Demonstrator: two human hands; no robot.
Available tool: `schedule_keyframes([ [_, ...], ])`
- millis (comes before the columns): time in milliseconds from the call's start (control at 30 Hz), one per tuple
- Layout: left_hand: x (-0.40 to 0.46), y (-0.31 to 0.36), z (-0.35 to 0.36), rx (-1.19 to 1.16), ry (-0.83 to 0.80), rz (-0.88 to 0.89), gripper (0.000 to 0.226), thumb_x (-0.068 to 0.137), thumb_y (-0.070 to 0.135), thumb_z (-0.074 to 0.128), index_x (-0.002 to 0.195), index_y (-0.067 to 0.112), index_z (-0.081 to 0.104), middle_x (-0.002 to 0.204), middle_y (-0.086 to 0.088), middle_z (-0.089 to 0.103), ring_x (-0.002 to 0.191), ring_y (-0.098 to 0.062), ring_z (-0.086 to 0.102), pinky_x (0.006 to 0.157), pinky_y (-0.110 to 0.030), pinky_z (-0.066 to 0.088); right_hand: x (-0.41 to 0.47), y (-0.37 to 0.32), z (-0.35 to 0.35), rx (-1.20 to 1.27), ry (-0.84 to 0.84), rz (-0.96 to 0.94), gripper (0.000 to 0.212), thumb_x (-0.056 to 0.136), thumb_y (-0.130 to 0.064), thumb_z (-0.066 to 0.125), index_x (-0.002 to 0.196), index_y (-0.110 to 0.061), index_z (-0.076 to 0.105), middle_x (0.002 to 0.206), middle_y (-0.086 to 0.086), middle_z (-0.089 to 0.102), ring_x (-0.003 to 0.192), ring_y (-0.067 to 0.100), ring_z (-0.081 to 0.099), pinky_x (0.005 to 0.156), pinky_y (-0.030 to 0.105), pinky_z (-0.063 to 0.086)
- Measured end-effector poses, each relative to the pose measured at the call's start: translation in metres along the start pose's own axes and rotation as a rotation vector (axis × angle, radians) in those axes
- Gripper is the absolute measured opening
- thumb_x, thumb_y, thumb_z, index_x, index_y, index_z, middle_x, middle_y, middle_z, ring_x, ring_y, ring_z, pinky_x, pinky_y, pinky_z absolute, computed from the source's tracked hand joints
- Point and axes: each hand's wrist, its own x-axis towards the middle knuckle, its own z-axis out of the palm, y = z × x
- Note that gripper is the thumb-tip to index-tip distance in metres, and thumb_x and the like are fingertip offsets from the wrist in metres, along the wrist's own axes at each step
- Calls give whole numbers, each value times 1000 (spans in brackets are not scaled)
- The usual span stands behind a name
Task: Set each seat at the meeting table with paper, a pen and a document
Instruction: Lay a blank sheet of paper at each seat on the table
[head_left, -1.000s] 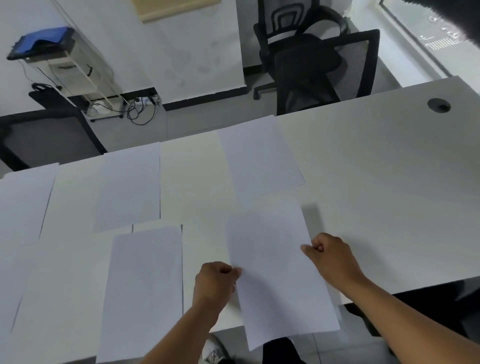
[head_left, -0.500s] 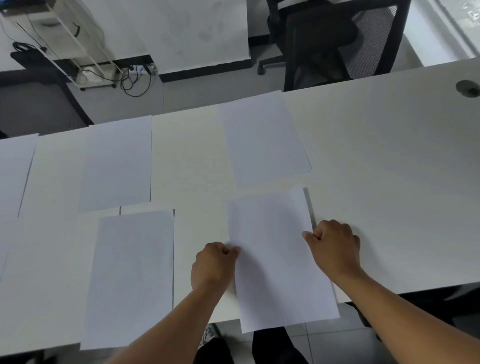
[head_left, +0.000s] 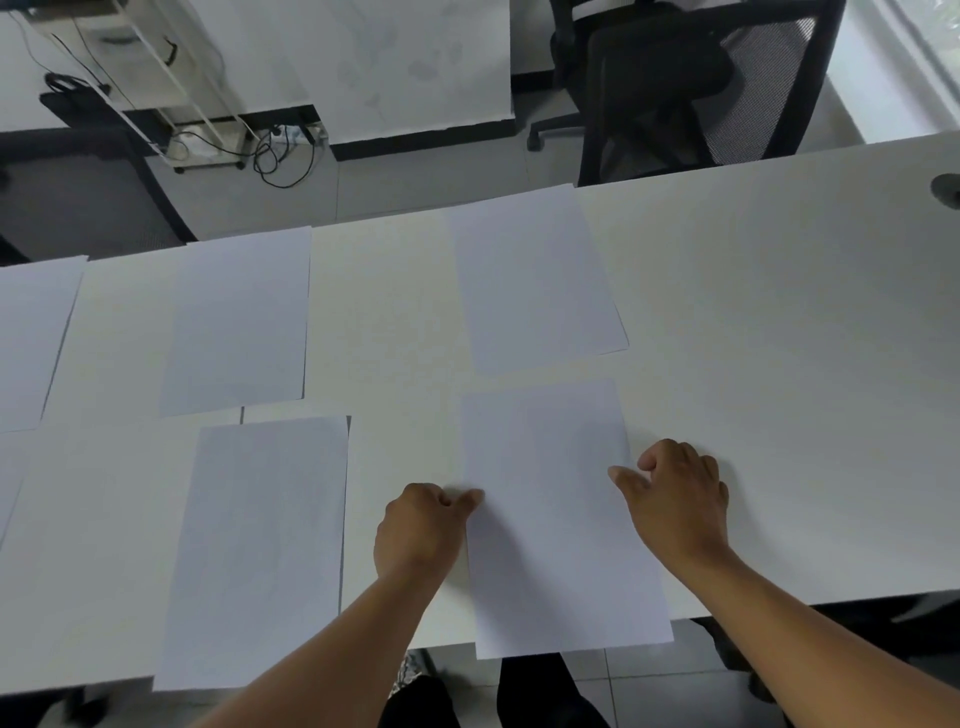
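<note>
At the near edge of the white meeting table (head_left: 779, 389), I hold a sheet of paper (head_left: 556, 519) flat on the top, its lower end hanging just past the table's rim. My left hand (head_left: 421, 525) has its fingers curled, with the thumb and forefinger pinching the sheet's left edge. My right hand (head_left: 675, 499) lies at the right edge with its thumb laid on the paper and its fingers curled beside it on the table; whether they nip the edge I cannot tell. Left of my left arm lies a second sheet (head_left: 260, 545), also overhanging the near rim. Farther across, a third sheet (head_left: 535, 280) lies straight beyond the one I hold, close to it but apart, and a fourth sheet (head_left: 239, 322) lies to its left, with a fifth sheet (head_left: 31, 338) cut off at the left border. Beyond the far edge stands a black mesh office chair (head_left: 691, 88), and cables (head_left: 280, 156) trail on the floor.
</note>
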Motion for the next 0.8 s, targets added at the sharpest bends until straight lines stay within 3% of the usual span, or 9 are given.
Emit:
schedule_keyframes([
  [167, -6, -5, -6, -89, -31, -8, 53, 92, 66, 71, 76, 15, 66, 76, -5, 77, 78, -32, 75, 67, -35, 53, -1, -6, -6, 22, -5, 28, 34, 97, -49, 65, 84, -20, 56, 91, -6, 59, 96, 23, 49, 87, 42, 44],
  [267, -15, -9, -20, -71, 2, 6, 56, 100, 63, 63, 79, 11, 61, 76, -7, 76, 73, -30, 73, 64, -33, 48, -8, -7, -9, 14, 47, -26, 31, 100, -50, 56, 90, -21, 60, 96, -5, 61, 99, 24, 52, 91, 44, 44],
  [400, -40, -22, -62, -31, 148, 30, 46, 108, 59, 51, 83, 22, 60, 80, 6, 68, 72, -13, 62, 63, -30, 44, -19, -38, -10, -48, 69, -261, 25, 99, -43, 62, 100, -18, 68, 104, 0, 63, 102, 27, 54, 91, 46, 45],
  [500, -60, -46, -104, -37, 280, 19, 38, 108, 53, 51, 84, 24, 57, 84, 8, 66, 72, -9, 58, 63, -30, 42, -28, -90, -6, -87, 28, -467, 27, 98, -44, 64, 104, -18, 70, 109, 0, 66, 107, 29, 58, 94, 47, 44],
  [600, -82, -78, -148, -38, 400, 25, 30, 109, 54, 51, 102, 28, 64, 107, 12, 67, 86, -8, 62, 75, -29, 46, -51, -156, -12, -58, -4, -648, 32, 100, -47, 62, 111, -19, 71, 115, -2, 67, 111, 27, 61, 96, 46, 45],
  [700, -99, -106, -188, -43, 518, 22, 33, 109, 54, 53, 124, 27, 67, 127, 10, 63, 94, -9, 60, 82, -29, 46, -81, -209, -21, -60, -4, -808, 49, 100, -58, 47, 117, -19, 72, 119, -4, 68, 112, 24, 62, 95, 43, 48],
  [800, -119, -136, -233, -86, 630, 30, 31, 107, 51, 55, 125, 28, 66, 130, 9, 61, 94, -10, 63, 83, -33, 53, -121, -257, -38, -98, -33, -928, 67, 97, -67, 28, 128, -23, 69, 130, -9, 65, 121, 19, 58, 103, 39, 44],
])
